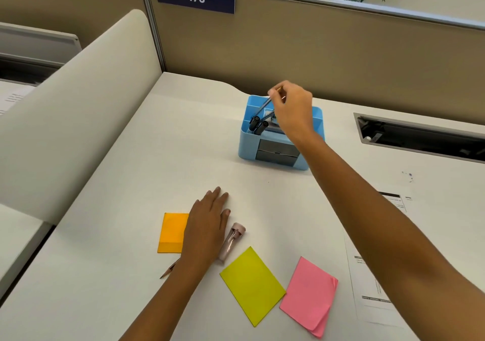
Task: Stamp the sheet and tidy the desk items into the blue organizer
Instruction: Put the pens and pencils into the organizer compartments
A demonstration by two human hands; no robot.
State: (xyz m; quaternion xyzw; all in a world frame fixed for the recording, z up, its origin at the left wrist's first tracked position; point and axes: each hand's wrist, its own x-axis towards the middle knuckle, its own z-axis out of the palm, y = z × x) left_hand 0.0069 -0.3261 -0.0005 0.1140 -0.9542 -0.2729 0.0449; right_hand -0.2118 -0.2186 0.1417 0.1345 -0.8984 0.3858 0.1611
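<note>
White desk (131,157); right fingers (274,94) pinch a pen (262,110) over blue organizer (245,146); left fingers (215,196) flat.

Bright, even overhead light — faint shadows, sharp centre, wide-angle bending at the edges

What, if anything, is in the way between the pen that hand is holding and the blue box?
Nothing visible is. The right hand pinches the pen directly above the blue organizer. The pen's lower end slants down toward the left compartment, where two black markers already stand.
</note>
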